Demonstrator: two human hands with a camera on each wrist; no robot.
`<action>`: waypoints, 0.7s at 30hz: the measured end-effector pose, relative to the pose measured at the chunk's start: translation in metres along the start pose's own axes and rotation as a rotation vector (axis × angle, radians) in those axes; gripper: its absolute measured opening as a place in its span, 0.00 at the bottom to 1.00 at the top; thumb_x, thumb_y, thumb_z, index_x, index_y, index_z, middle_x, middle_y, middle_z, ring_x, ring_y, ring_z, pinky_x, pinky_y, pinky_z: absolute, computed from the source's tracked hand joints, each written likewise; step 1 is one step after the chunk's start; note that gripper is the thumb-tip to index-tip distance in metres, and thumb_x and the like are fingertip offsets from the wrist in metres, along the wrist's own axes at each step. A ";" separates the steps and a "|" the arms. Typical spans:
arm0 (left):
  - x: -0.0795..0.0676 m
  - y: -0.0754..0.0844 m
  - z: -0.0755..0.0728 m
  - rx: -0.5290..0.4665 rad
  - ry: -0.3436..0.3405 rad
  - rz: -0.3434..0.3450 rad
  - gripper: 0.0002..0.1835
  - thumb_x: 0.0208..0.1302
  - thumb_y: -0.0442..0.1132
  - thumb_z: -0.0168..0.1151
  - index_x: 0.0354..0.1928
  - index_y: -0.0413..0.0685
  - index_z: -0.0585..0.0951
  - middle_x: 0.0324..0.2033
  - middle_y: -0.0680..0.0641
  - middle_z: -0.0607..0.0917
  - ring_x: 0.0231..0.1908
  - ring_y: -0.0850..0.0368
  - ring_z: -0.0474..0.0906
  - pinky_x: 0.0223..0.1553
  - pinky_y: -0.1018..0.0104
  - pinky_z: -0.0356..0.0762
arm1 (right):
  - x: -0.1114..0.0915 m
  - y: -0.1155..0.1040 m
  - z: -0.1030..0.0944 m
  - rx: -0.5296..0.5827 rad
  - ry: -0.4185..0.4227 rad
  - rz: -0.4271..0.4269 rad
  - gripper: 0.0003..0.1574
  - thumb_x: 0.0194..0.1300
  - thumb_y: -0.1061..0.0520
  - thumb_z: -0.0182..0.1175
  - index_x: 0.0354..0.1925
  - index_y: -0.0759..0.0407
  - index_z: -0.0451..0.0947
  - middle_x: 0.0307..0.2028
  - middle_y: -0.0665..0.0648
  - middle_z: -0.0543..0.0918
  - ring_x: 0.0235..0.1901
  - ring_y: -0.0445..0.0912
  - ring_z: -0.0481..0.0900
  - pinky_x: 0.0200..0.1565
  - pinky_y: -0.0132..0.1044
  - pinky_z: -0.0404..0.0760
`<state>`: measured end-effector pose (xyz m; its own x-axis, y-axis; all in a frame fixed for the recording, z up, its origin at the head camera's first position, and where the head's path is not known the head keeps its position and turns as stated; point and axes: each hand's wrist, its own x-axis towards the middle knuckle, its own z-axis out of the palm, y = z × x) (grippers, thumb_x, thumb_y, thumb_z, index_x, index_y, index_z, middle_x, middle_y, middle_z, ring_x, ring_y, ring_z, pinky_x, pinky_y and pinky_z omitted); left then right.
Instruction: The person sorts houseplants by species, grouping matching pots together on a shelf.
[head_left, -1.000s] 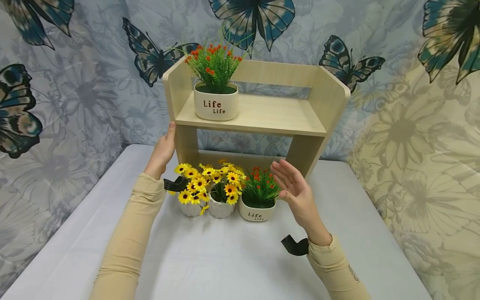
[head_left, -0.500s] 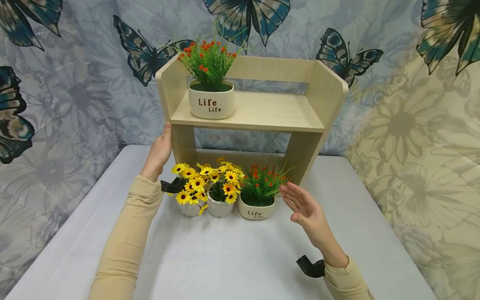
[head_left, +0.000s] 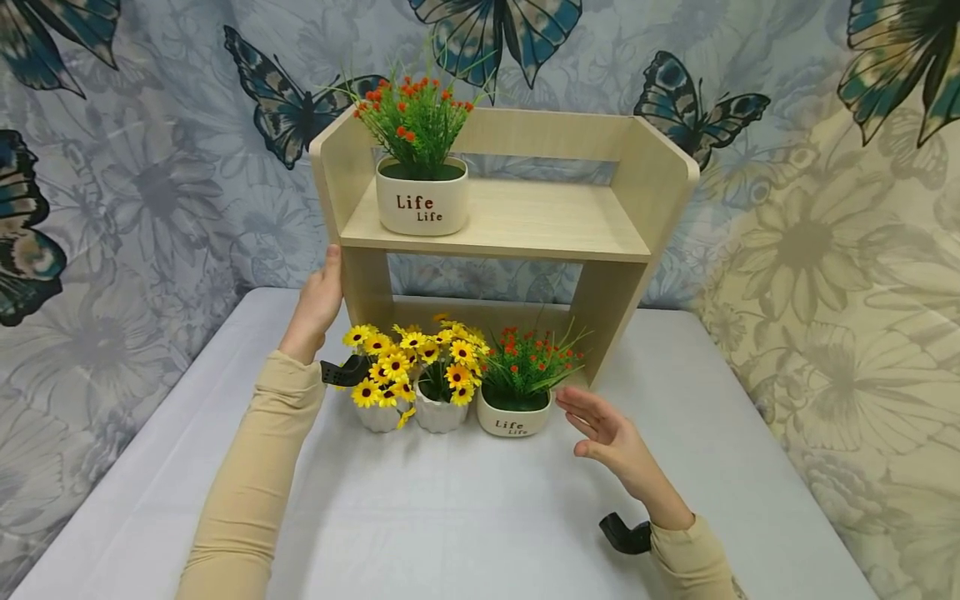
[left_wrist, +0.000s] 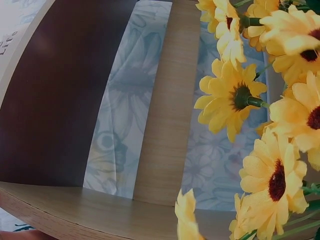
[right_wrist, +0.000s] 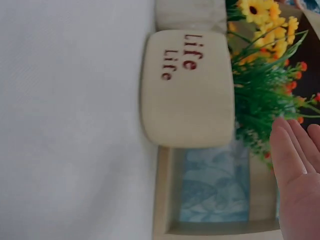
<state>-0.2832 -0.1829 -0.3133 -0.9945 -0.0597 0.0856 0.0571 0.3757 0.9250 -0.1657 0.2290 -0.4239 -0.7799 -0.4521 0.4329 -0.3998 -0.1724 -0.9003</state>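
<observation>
My left hand (head_left: 315, 304) rests against the outer left side of a pale wooden two-tier shelf (head_left: 555, 221); part of it is hidden by the panel. My right hand (head_left: 615, 442) holds nothing, its fingers extended just beside a white "Life Life" pot with red-flowered greenery (head_left: 513, 417). In the right wrist view, that hand (right_wrist: 300, 175) is near the greenery. Left of that pot stand two white pots of yellow daisies, one in the middle (head_left: 441, 412) and one at the left (head_left: 381, 417). A larger "Life Life" pot (head_left: 422, 204) with red flowers stands upright on the upper tier, at its left end.
A white cloth covers the table (head_left: 450, 525), its back edge near the wall. Butterfly-patterned fabric (head_left: 150, 208) hangs behind and on both sides. The row of pots stands in front of the shelf's lower tier. Each wrist carries a black camera mount (head_left: 626, 535).
My right hand has moved down from in front of the shelf's lower right, to beside the right-hand pot. The left hand stays on the shelf's side. The head view has shifted slightly.
</observation>
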 end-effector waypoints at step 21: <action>0.001 -0.001 0.002 -0.002 0.010 -0.016 0.51 0.59 0.74 0.24 0.71 0.40 0.51 0.67 0.33 0.55 0.65 0.36 0.50 0.63 0.43 0.48 | 0.025 0.043 -0.009 -0.171 0.104 0.319 0.62 0.50 0.66 0.70 0.71 0.67 0.40 0.67 0.69 0.51 0.67 0.59 0.48 0.64 0.45 0.51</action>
<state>-0.2843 -0.1816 -0.3151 -0.9943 -0.0752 0.0750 0.0418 0.3725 0.9271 -0.2065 0.2185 -0.4515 -0.9192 -0.3671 0.1423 -0.1967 0.1153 -0.9737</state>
